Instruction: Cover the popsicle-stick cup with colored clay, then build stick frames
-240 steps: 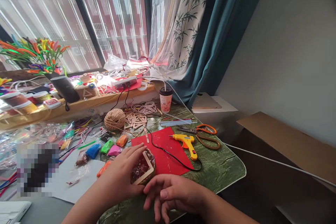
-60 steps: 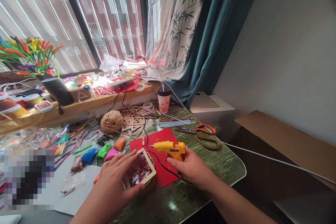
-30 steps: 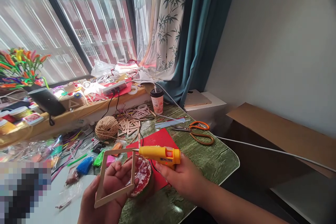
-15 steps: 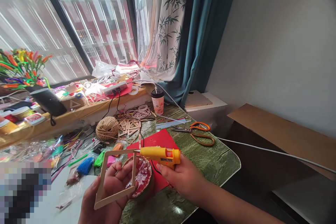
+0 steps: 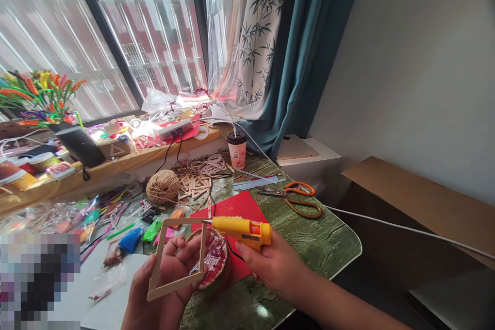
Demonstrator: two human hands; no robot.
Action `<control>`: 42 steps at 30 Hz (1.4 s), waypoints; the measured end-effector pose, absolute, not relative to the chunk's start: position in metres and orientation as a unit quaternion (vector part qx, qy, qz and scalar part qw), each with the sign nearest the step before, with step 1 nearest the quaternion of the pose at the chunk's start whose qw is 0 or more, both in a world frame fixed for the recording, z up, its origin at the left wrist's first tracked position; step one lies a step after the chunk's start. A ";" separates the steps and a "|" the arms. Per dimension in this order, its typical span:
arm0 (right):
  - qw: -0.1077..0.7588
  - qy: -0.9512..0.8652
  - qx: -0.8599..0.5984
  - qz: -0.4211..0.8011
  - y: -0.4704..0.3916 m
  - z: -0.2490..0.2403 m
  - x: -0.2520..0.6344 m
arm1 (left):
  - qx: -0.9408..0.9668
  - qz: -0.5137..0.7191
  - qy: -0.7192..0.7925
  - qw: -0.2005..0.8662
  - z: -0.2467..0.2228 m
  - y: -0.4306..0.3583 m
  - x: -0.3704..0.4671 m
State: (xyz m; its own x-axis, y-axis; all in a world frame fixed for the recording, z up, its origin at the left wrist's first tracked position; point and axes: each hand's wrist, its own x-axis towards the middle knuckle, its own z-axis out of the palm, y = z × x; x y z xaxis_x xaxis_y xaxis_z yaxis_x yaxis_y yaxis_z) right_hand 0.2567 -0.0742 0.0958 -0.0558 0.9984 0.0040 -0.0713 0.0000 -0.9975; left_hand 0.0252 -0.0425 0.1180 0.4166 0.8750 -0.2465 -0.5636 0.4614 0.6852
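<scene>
Likely to handle as light and stiff but weak at the joints, so best to take the frame [image 5: 176, 286] by the middle of a stick, clear of fresh glue. Pale, flat-sided, roughly square and open in the middle; tilted above the table [image 5: 328, 247], partly in front of the dish [image 5: 225, 260], grasped in the fingers of the left hand [image 5: 172, 268]. Met or nearly met at the top right corner, cannot tell which, by the tip of a yellow gun [image 5: 240, 228] clasped in the fingers of the right hand [image 5: 273, 263].

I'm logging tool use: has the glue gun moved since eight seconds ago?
Yes: the glue gun has moved left, away from the scissors, and is now in the right hand.
</scene>
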 end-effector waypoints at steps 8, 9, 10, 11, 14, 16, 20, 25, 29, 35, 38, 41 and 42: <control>0.526 -0.545 -0.397 0.519 -0.070 0.091 0.259 | 0.260 0.447 0.294 0.804 0.116 -0.041 0.023; 0.524 -0.546 -0.398 0.518 -0.070 0.090 0.259 | 0.261 0.446 0.293 0.804 0.115 -0.041 0.022; 0.524 -0.547 -0.400 0.516 -0.070 0.089 0.260 | 0.262 0.446 0.293 0.804 0.115 -0.041 0.021; 0.525 -0.548 -0.402 0.513 -0.070 0.089 0.260 | 0.261 0.446 0.295 0.803 0.114 -0.041 0.021; 0.526 -0.545 -0.401 0.515 -0.070 0.090 0.258 | 0.259 0.446 0.303 0.801 0.115 -0.041 0.021; 0.526 -0.538 -0.397 0.525 -0.071 0.091 0.257 | 0.259 0.445 0.307 0.800 0.116 -0.042 0.021; 0.532 -0.522 -0.404 0.530 -0.070 0.093 0.259 | 0.263 0.442 0.320 0.796 0.116 -0.040 0.018; 0.560 -0.475 -0.508 0.450 -0.067 0.096 0.276 | 0.346 0.469 0.393 0.711 0.113 -0.033 0.006; 0.556 -0.424 -0.558 0.447 -0.067 0.089 0.286 | 0.594 0.448 0.535 0.400 0.106 -0.037 0.009; 0.537 -0.395 -0.555 0.498 -0.068 0.075 0.280 | 0.778 0.315 0.514 0.174 0.085 -0.035 0.018; 0.533 -0.375 -0.556 0.516 -0.067 0.067 0.278 | 0.810 0.278 0.494 0.148 0.079 -0.029 0.016; 0.534 -0.364 -0.553 0.525 -0.065 0.058 0.278 | 0.818 0.264 0.489 0.152 0.080 -0.027 0.015; 0.534 -0.365 -0.553 0.526 -0.064 0.056 0.278 | 0.816 0.268 0.488 0.157 0.081 -0.028 0.015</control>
State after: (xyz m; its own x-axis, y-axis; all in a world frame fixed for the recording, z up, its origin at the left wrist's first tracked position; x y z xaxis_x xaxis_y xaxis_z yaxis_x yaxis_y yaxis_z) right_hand 0.2777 -0.0643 0.0558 0.1805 0.9645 -0.1927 -0.1584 -0.1649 -0.9735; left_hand 0.0147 -0.0277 0.0810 0.3809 0.8798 0.2843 0.7119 -0.4753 0.5170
